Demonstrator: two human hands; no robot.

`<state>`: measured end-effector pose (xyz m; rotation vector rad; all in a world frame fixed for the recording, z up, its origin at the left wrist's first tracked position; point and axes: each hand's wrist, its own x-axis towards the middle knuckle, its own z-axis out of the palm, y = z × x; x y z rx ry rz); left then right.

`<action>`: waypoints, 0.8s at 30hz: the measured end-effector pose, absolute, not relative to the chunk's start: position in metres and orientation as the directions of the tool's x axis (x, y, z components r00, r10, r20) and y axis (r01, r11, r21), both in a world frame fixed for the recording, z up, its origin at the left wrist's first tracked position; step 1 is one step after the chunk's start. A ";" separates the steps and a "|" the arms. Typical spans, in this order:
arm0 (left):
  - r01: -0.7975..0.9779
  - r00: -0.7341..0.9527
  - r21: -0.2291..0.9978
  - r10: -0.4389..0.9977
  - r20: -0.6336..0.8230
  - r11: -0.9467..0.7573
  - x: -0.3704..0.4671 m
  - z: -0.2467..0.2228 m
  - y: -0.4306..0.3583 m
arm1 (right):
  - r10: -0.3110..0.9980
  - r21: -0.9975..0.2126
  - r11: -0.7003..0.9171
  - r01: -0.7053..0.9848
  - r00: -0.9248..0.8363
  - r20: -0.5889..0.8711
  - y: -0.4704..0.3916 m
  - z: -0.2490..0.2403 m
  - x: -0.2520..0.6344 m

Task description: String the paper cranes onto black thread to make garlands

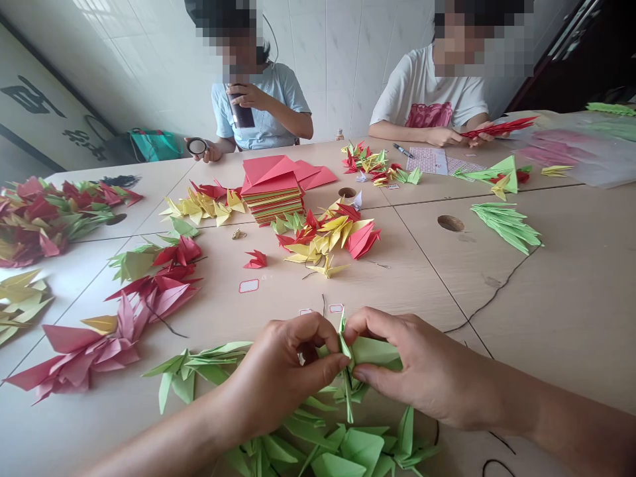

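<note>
Between my two hands is a folded green paper crane (346,371), held upright over the near part of the table. My left hand (293,368) pinches its left side with thumb and forefinger. On the other side, my right hand (407,364) grips it with thumb and fingertips. Under and around them lie green paper cranes (358,450), some partly hidden by my hands and forearms. Another bunch of green cranes (183,371) sits left of my left wrist. A dark thread (487,305) runs across the table to the right of my hands.
Pink and red cranes (119,331) lie at left, with a mixed heap (40,212) behind. A stack of coloured paper (273,199) stands mid-table near mixed cranes (328,235). Across sit a person drinking (263,106) and another holding red folded paper (501,127). The table has round holes (450,223).
</note>
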<state>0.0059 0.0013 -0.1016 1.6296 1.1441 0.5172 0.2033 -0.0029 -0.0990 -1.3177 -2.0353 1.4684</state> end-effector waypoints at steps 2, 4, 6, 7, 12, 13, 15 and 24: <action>0.424 0.449 0.905 0.873 -0.190 -0.021 0.006 -0.100 0.001 | 0.796 -0.867 0.044 0.496 -0.542 -0.270 -0.002 -0.095 0.204; 0.415 0.444 0.909 0.877 -0.184 -0.020 0.005 -0.100 0.000 | 0.784 -0.873 0.039 0.486 -0.556 -0.275 -0.001 -0.091 0.204; 0.404 0.448 0.915 0.876 -0.182 -0.017 0.005 -0.101 0.000 | 0.784 -0.898 0.040 0.438 -0.570 -0.244 0.000 -0.090 0.204; 0.403 0.452 0.915 0.873 -0.183 -0.017 0.005 -0.101 0.000 | 0.791 -0.913 0.039 0.406 -0.571 -0.220 0.000 -0.090 0.203; 0.426 0.458 0.904 0.872 -0.175 -0.042 0.006 -0.103 -0.001 | 0.801 -0.918 -0.008 0.397 -0.547 -0.244 -0.002 -0.091 0.201; 0.429 0.458 0.902 0.872 -0.173 -0.046 0.006 -0.103 -0.002 | 0.801 -0.912 -0.009 0.410 -0.544 -0.252 -0.002 -0.090 0.201; 0.433 0.467 0.900 0.868 -0.170 -0.057 0.006 -0.102 -0.003 | 0.803 -0.902 -0.003 0.432 -0.536 -0.259 -0.002 -0.089 0.201; 0.438 0.493 0.896 0.853 -0.169 -0.076 0.004 -0.099 -0.005 | 0.778 -0.929 -0.045 0.367 -0.571 -0.263 -0.001 -0.087 0.202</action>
